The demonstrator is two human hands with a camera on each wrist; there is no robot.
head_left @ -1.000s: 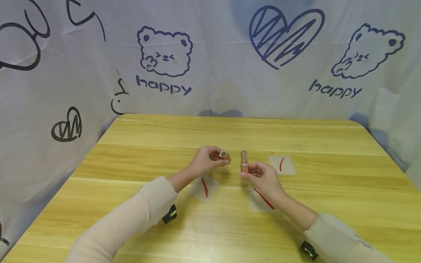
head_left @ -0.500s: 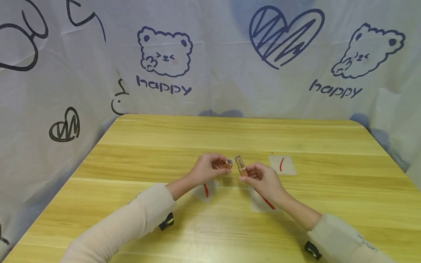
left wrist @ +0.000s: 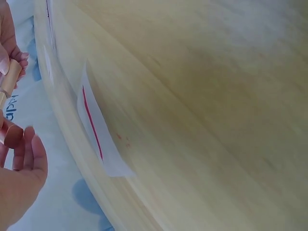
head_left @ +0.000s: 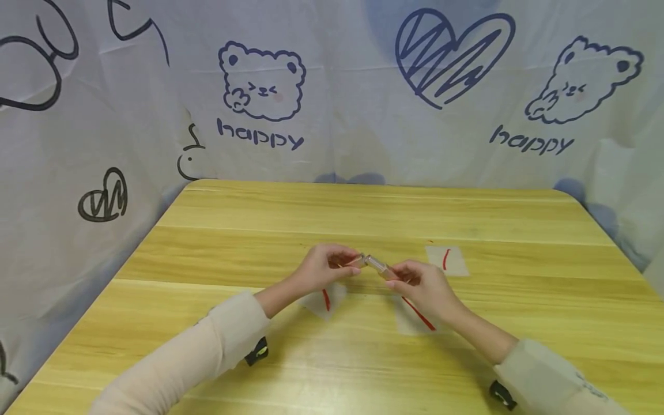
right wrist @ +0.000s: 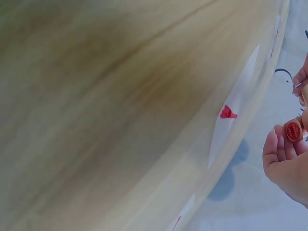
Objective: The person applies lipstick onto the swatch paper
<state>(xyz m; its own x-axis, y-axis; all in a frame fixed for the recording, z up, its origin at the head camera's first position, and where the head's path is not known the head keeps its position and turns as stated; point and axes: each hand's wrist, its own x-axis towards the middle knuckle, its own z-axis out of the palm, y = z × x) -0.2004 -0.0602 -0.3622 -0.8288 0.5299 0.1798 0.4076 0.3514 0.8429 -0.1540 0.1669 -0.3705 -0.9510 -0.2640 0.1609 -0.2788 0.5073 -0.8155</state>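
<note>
In the head view my left hand (head_left: 323, 268) pinches a rose-gold lipstick cap (head_left: 358, 261) between thumb and fingers. My right hand (head_left: 424, 288) holds the lipstick tube (head_left: 380, 267) by its base, tilted to the left. The tube's slim end meets the cap's mouth; whether it is inside cannot be told. In the left wrist view the cap's closed end (left wrist: 13, 136) shows between my fingers, with the tube (left wrist: 10, 79) in the other hand above. A red label (right wrist: 293, 131) on the tube's bottom shows in the right wrist view.
White paper pieces with red strokes lie on the wooden table (head_left: 332, 369): a left one (head_left: 325, 301), a middle one (head_left: 415, 316) and a right one (head_left: 447, 260). A white cloth (head_left: 353, 115) with drawings hangs behind. Black wrist straps (head_left: 256, 351) show below the sleeves.
The cap has turned from facing upward to facing right. The lipstick tube has tipped from upright toward the left, and its tip has come up to the cap.
</note>
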